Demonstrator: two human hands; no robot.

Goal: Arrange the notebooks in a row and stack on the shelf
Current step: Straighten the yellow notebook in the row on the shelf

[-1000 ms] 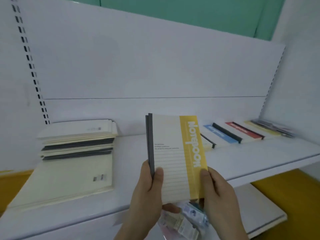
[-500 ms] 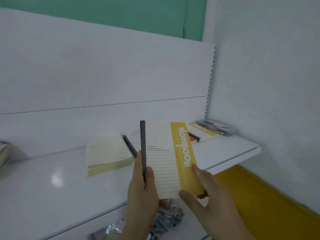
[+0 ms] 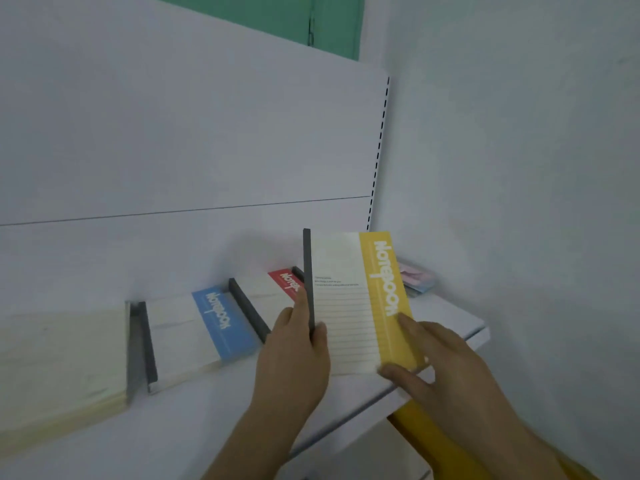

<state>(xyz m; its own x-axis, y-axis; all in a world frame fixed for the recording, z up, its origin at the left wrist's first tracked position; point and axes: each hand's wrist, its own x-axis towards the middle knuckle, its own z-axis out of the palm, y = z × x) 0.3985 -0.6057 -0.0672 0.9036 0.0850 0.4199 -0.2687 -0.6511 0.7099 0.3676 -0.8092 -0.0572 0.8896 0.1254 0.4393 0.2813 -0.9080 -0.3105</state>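
I hold a yellow-banded notebook [image 3: 349,299] with a dark spine upright above the right end of the white shelf [image 3: 194,420]. My left hand [image 3: 294,355] grips its spine edge. My right hand [image 3: 433,362] holds its lower right corner. On the shelf behind it lies a row of notebooks: a red-banded one [image 3: 285,284], partly hidden, a blue-banded one [image 3: 197,334], and a pale cream stack [image 3: 59,358] at the far left.
A small pile of pink and blue items [image 3: 417,280] sits in the shelf's far right corner against the side wall [image 3: 519,168]. The shelf's right edge ends near my right hand, with yellow floor [image 3: 433,441] below.
The view has swung and closed in on the row of banded notebooks. The held yellow notebook has moved farther over the shelf's right end, still in both hands.
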